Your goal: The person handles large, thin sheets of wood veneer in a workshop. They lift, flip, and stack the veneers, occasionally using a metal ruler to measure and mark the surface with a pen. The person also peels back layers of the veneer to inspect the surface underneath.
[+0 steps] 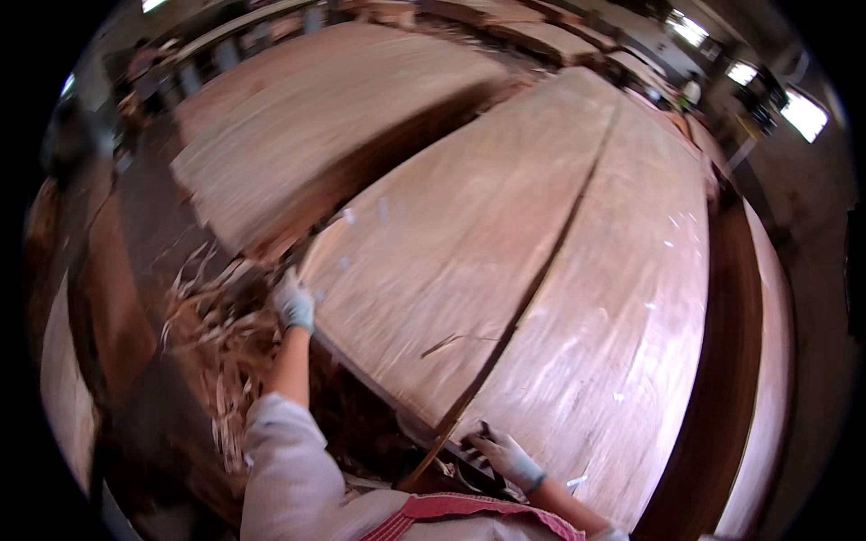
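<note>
Two wide, pale wood veneer sheets lie side by side on a stack before me, split by a long dark gap. My left hand [294,303], in a pale glove, is closed at the left edge of the left veneer sheet [442,243], its fingertips blurred. Close to the gap's near end, my right hand [507,458] rests at the near edge of the right veneer sheet [613,334]. Its dark-tipped glove fingers are apart. A narrow wood strip [424,463] juts past the near edge, just left of that hand. One small splinter [439,346] lies on the left sheet.
Another thick veneer stack [334,117] stands at the far left. Shredded wood scraps [225,361] heap on the floor beside my left arm. Along the right runs a further stack [762,379]. More stacks [541,41] and a person [691,90] are in the background.
</note>
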Available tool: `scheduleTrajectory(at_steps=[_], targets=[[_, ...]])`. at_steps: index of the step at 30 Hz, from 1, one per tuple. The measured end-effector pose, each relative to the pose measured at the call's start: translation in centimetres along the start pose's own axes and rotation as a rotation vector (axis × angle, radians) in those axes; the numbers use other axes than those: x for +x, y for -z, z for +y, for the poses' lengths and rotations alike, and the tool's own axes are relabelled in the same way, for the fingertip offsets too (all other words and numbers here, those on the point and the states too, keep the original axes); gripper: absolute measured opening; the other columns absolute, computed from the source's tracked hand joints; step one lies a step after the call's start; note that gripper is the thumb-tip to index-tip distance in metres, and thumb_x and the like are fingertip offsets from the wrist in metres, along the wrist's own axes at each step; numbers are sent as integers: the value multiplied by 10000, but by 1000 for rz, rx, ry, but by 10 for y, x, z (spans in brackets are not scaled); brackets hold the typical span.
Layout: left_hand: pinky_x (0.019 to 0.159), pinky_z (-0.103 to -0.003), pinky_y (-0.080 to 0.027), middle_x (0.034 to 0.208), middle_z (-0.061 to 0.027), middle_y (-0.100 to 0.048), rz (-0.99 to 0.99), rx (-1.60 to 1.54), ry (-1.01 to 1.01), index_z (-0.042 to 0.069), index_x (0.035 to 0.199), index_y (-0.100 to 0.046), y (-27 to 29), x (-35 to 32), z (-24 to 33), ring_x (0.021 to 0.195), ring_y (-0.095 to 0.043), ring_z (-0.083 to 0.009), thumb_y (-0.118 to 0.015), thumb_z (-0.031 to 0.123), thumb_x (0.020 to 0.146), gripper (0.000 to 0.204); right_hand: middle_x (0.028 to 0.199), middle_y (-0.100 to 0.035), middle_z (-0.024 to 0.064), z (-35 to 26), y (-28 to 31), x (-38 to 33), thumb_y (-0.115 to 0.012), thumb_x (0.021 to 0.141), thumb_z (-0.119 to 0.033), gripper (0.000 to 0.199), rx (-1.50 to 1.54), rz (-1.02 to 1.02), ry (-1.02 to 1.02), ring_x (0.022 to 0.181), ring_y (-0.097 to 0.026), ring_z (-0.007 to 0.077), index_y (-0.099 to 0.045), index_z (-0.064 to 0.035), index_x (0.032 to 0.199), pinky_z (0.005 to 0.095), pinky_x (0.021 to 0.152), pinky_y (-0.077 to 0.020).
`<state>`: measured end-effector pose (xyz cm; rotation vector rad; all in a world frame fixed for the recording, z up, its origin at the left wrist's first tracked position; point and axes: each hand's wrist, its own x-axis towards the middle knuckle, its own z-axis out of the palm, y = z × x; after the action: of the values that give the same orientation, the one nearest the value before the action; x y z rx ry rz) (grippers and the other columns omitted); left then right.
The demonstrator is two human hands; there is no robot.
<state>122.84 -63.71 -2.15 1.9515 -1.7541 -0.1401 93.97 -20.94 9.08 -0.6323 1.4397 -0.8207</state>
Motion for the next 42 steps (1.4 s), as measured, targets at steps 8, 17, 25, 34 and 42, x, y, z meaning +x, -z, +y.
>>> scheduleTrajectory(at_steps=[8,17,25,34,42], targets=[[719,-464,-409,737,-153,-544,48,-220,-653,81,811,-594,125,-123,168,762,-535,-346,-604,167,812,87,798,-611,-3,-147,-39,105,-606,919,-279,288,226,243,308,690,-539,63,-615,-1,994,237,575,-438],[1001,-382,-379,1237,-229,-526,-1196,-558,-375,-44,1291,-416,163,-299,79,1149,-515,-324,-725,269,816,647,853,-645,73,-21,98,71,-563,923,-105,123,395,671,384,740,-635,178,-611,4,956,298,688,-549],[420,-229,-282,546,39,-378,-1600,-1272,453,54,848,-531,146,-319,128,443,-334,-68,-485,281,988,271,752,-600,-8,116,191,-24,-609,854,-82,76,296,1127,229,678,-537,105,-655,-30,884,261,600,-441],[402,-225,-339,549,28,-431,-1267,-975,290,46,835,-586,164,-299,48,428,-392,-63,-545,156,925,148,699,-615,22,100,98,-52,-619,855,-144,140,237,875,70,613,-561,124,-656,-10,874,286,547,-455],[408,-257,-334,545,29,-442,-872,-728,-173,71,733,-519,173,-318,87,451,-408,-61,-606,174,878,199,724,-673,119,0,69,-77,-618,874,-370,409,-332,457,-52,616,-656,197,-658,36,865,310,615,-525]])
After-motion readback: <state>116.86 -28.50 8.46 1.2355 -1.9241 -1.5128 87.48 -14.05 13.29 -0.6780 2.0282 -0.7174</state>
